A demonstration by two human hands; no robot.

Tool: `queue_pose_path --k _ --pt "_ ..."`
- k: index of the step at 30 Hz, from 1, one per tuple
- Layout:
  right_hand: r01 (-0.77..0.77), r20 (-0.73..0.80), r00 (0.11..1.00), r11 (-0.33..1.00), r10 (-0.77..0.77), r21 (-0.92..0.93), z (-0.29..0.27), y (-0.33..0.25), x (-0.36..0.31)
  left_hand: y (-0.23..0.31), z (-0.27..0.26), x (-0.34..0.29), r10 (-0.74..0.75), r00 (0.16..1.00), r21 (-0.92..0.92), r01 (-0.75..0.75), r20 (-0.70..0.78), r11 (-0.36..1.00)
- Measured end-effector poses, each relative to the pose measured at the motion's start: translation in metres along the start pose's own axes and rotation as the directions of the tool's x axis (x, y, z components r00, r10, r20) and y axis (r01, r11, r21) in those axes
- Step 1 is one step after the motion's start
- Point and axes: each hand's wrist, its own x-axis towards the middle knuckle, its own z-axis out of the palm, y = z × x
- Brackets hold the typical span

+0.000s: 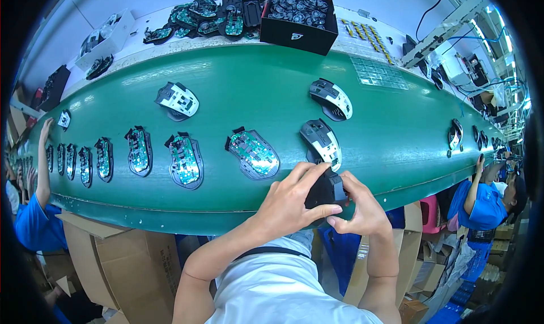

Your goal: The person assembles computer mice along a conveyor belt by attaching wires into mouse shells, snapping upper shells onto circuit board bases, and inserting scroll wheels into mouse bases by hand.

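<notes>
Black part in both hands

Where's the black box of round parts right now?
The black box is at the head view's top, just right of centre, on the white ledge beyond the green work surface, between circuit boards and yellow parts.

Head-worn fisheye, left of pair; looks down, forward over green work surface; wearer's torso close.
</notes>
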Motion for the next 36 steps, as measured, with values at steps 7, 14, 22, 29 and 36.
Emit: queue_pose_path --k 7,14,22,29,36 --pt "0.010 -0.021 1.000 1.000 -0.010 -0.009 0.011 -0.005 0.002 -0.005 -0.004 -0.011 0.032 0.999 -0.013 -0.032 0.015 0.999" --pt "0.248 -0.178 0.950 0.967 -0.255 -0.058 0.027 0.006 0.005 -0.003 -0.025 -0.012 -0.035 0.990 -0.359 0.082 0.137 0.930" --pt "0.286 -0.372 0.864 0.939 -0.339 -0.191 0.064 -0.013 0.006 -0.016 -0.023 -0.032 0.098 0.978 -0.438 -0.008 0.183 0.899" --pt "0.262 -0.506 0.859 0.917 -0.079 0.301 0.104 -0.005 0.013 -0.019 -0.012 -0.047 0.081 0.995 -0.144 -0.072 0.055 0.987" --pt "0.291 -0.543 0.825 0.942 -0.158 0.166 0.110 -0.018 0.016 -0.028 -0.001 -0.054 0.280 0.943 0.050 -0.276 -0.178 0.960"
